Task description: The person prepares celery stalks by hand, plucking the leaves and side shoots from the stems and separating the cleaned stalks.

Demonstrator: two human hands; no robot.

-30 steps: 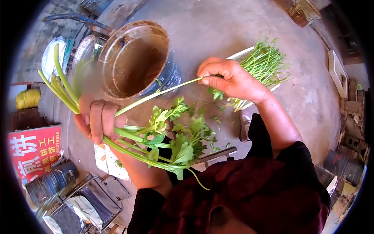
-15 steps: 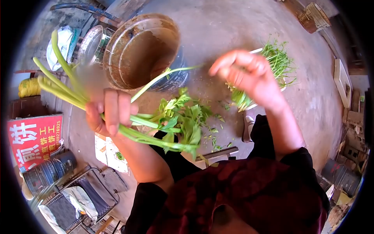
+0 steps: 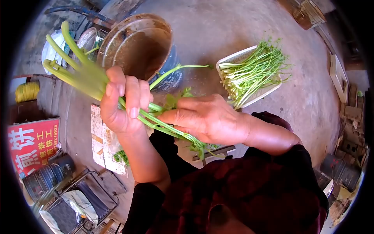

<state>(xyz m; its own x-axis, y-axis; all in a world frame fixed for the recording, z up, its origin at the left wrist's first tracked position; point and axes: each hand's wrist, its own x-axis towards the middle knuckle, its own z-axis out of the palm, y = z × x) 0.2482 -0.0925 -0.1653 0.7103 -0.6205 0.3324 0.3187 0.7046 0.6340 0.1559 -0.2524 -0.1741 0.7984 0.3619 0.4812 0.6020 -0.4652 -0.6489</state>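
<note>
My left hand [image 3: 126,99] is closed around a bunch of celery [image 3: 87,80]. Thick pale bases point up and left, while thinner stalks run out to the right. My right hand [image 3: 210,119] is closed on the celery stalks near their leafy end, close beside the left hand; its fingertips are partly hidden. One thin stalk [image 3: 177,68] sticks out beyond the left hand toward the basket. Some leaves show past and beneath the right hand.
A large dirty bucket [image 3: 168,62] stands behind the left hand. To the right, a white basket [image 3: 255,99] holds thin-stemmed greens [image 3: 259,70]. A red sign [image 3: 35,144], a folding chair [image 3: 93,191] and a white box [image 3: 107,140] are at the left.
My right hand has come down and left from near the basket onto the celery stalks. The left hand still grips the bunch, and the basket of greens is now uncovered.
</note>
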